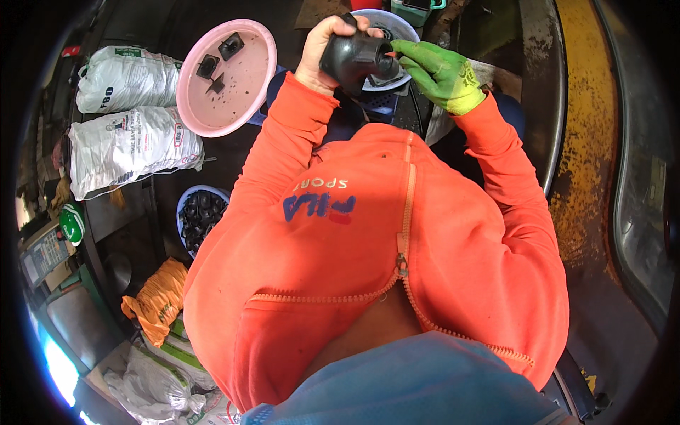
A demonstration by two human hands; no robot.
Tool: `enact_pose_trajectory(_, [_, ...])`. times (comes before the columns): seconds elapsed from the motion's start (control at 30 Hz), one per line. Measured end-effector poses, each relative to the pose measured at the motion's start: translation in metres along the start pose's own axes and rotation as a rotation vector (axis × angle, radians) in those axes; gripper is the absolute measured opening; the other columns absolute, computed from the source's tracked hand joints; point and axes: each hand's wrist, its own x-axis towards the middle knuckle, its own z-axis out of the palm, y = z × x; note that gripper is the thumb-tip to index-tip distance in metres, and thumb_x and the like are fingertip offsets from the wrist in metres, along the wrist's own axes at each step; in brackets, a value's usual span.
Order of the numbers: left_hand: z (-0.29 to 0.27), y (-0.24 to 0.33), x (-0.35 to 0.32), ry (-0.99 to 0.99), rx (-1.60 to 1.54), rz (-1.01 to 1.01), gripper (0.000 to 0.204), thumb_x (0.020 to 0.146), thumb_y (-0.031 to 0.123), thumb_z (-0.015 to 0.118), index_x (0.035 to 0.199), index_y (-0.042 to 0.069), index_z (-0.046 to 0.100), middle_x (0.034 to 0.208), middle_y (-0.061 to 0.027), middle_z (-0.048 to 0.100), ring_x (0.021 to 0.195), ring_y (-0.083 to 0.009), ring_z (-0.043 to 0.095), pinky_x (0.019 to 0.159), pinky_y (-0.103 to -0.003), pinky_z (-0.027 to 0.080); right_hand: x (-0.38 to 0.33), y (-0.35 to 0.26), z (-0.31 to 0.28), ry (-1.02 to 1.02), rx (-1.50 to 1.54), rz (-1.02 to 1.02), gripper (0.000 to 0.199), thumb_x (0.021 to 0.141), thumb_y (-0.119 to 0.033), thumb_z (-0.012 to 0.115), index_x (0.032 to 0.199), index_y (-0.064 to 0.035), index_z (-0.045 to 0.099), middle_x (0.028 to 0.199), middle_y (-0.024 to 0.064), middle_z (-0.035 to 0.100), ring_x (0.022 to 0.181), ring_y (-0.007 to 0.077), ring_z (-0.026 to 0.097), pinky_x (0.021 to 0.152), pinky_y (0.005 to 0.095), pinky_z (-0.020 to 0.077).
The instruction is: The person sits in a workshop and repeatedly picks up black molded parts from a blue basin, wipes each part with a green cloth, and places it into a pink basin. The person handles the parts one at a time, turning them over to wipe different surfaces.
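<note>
My bare left hand (316,53) is wrapped round a hollow black moulded part (352,60), like a short bent tube with a wide body and a narrower round mouth. The part is tilted, its mouth pointing right. At that mouth is my right hand (443,76), in a bright green glove, its fingers drawn together against the rim. A small reddish tip shows between the fingers and the rim; whether it is a tool or a bare fingertip I cannot tell. Behind the part stands a pale blue basin (398,25) with dark pieces inside, partly hidden.
To the left, a pink basin (185,106) holds several black pieces and scraps. White sacks (134,152) lie beyond it. A blue basin (212,190) full of black parts and an orange bag (157,297) are nearer. A yellow, rust-worn metal frame (584,142) rises at the right.
</note>
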Motion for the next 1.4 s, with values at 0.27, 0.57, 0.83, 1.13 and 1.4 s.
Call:
enact_pose_trajectory(0.27, [0.027, -0.008, -0.014, 0.198, 0.244, -0.026, 0.114, 0.066, 0.092, 0.04, 0.144, 0.009, 0.03, 0.142, -0.0229, 0.039, 0.121, -0.0499, 0.045, 0.088, -0.076, 0.038, 0.007, -0.015, 0.009, 0.082, 0.297, 0.334, 0.026, 0.095, -0.011, 0.051, 0.119, -0.0064, 0.061, 0.109, 0.0124, 0.066, 0.094, 0.0227, 0.068, 0.075, 0.0311, 0.0531])
enact_pose_trajectory(0.57, [0.011, -0.013, -0.021, -0.15, -0.081, 0.013, 0.107, 0.063, 0.089, 0.049, 0.142, 0.017, 0.039, 0.145, -0.0225, 0.035, 0.125, -0.058, 0.035, 0.084, -0.077, 0.04, 0.008, -0.037, 0.022, 0.149, 0.411, 0.442, 0.027, 0.096, -0.015, 0.05, 0.12, -0.005, 0.059, 0.105, 0.0118, 0.066, 0.083, 0.0201, 0.07, 0.072, 0.0293, 0.0535])
enact_pose_trajectory(0.83, [0.005, -0.011, -0.015, 0.528, 0.338, -0.061, 0.112, 0.07, 0.094, 0.016, 0.136, 0.008, 0.043, 0.127, -0.0173, 0.057, 0.092, -0.0486, 0.063, 0.072, -0.058, 0.053, 0.004, -0.027, 0.035, 0.018, 0.042, 0.36, 0.026, 0.095, -0.022, 0.05, 0.115, -0.0071, 0.06, 0.099, 0.0125, 0.066, 0.089, 0.0301, 0.066, 0.074, 0.0365, 0.0517])
enact_pose_trajectory(1.13, [-0.007, -0.017, -0.022, 0.505, 0.268, 0.004, 0.068, 0.087, 0.054, 0.055, 0.13, 0.002, 0.049, 0.129, -0.0191, 0.054, 0.114, -0.0438, 0.052, 0.09, -0.061, 0.044, -0.001, -0.014, 0.037, -0.057, 0.134, 0.427, 0.03, 0.094, -0.019, 0.057, 0.119, -0.0024, 0.061, 0.104, 0.0174, 0.067, 0.094, 0.0263, 0.067, 0.079, 0.0325, 0.0519])
enact_pose_trajectory(1.4, [-0.009, -0.01, -0.023, 0.381, 0.334, 0.127, 0.065, 0.072, 0.016, 0.051, 0.132, -0.006, 0.041, 0.13, -0.0275, 0.05, 0.112, -0.041, 0.055, 0.094, -0.05, 0.046, 0.001, -0.009, 0.028, 0.081, 0.052, 0.14, 0.029, 0.09, -0.016, 0.059, 0.119, -0.011, 0.061, 0.097, 0.0101, 0.067, 0.087, 0.0309, 0.064, 0.072, 0.0374, 0.0517])
